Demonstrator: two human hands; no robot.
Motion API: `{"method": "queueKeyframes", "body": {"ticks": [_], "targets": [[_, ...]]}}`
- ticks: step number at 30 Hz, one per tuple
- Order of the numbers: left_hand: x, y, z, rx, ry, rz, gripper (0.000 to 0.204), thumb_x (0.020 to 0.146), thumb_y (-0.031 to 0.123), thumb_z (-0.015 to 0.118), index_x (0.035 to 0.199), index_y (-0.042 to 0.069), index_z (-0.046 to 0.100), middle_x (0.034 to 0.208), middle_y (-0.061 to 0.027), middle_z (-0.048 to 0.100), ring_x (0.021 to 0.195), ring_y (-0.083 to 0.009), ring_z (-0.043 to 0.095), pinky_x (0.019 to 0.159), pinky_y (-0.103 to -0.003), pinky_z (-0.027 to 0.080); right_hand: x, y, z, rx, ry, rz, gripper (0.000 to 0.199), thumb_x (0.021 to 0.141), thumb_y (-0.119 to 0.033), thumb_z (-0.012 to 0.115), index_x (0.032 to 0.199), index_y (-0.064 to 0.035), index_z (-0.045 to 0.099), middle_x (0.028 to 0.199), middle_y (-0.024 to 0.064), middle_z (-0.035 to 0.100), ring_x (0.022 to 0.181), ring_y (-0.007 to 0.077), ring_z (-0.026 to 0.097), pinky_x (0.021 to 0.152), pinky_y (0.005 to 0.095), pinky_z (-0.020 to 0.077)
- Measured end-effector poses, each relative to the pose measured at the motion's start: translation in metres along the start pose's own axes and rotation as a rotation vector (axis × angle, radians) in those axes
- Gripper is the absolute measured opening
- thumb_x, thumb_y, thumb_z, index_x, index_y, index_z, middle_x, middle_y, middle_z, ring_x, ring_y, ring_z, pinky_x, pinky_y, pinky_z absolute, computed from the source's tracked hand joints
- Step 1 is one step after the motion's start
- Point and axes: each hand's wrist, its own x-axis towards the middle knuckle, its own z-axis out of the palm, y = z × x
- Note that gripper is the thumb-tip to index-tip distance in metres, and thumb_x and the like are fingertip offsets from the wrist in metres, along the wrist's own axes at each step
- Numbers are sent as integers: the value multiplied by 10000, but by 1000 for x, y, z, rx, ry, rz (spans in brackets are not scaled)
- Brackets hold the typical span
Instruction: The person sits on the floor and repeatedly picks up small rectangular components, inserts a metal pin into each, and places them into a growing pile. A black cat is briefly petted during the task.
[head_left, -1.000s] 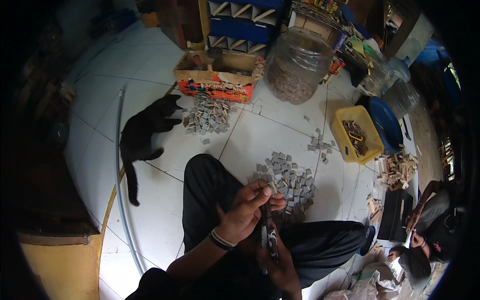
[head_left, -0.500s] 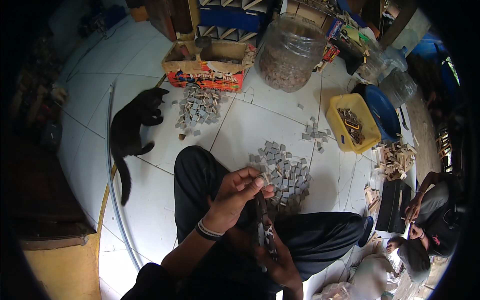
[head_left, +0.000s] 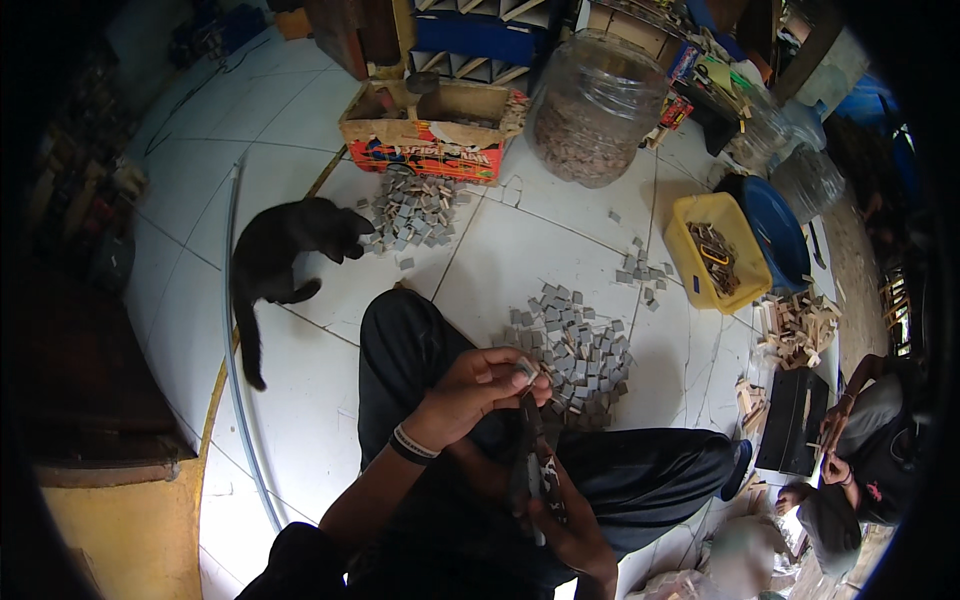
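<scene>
I sit cross-legged in dark trousers on a white tiled floor. My left hand (head_left: 470, 392) pinches a small grey block (head_left: 526, 370) at its fingertips, just above the top of a dark slim tool (head_left: 535, 468). My right hand (head_left: 570, 528) grips that tool low over my lap and holds it upright. A heap of small grey blocks (head_left: 575, 355) lies on the tiles just beyond my knees.
A black cat (head_left: 285, 250) stands to my left beside a second grey heap (head_left: 410, 210). Farther off are a cardboard box (head_left: 430, 130), a big clear jar (head_left: 590, 105), a yellow tray (head_left: 715, 250), a blue tub (head_left: 775, 230) and wooden pieces (head_left: 795, 325). Another person (head_left: 870, 440) sits at right.
My head has shifted, so the floor scene slid slightly in view. My left hand stays at the tool's top with the small block. The cat has barely moved.
</scene>
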Motion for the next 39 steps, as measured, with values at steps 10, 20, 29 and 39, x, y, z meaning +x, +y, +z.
{"method": "queueKeyframes", "body": {"ticks": [10,20,29,39], "targets": [[-11,-43,17,-536,-50,71,275,936,208,812,1132,159,625,1690,-92,358,1486,-252,426,1260,-439,314,12,0,25,584,-6,-148,585,1071,-188,575,1549,7,299,1431,263,532,1290,379,620,1057,529,558],[-17,-46,15,-578,-27,37,280,948,156,794,1166,134,619,1648,-83,416,1411,-209,517,1214,-366,408,9,1,19,533,-6,-103,547,1068,-171,580,1527,1,339,1348,226,576,1261,358,637,1033,497,575],[-19,-50,17,-537,4,3,227,955,146,786,1142,104,664,1595,-44,445,1291,-117,594,1155,-284,476,13,11,16,426,9,-104,513,1072,-137,569,1521,9,367,1247,172,618,1107,260,678,943,422,599],[-19,-52,17,-588,-2,-10,247,955,144,788,1152,102,645,1479,-5,531,1221,-90,620,1156,-271,476,13,11,19,436,26,-108,486,1065,-113,570,1500,12,393,1213,150,619,1066,239,674,943,416,592]]}}
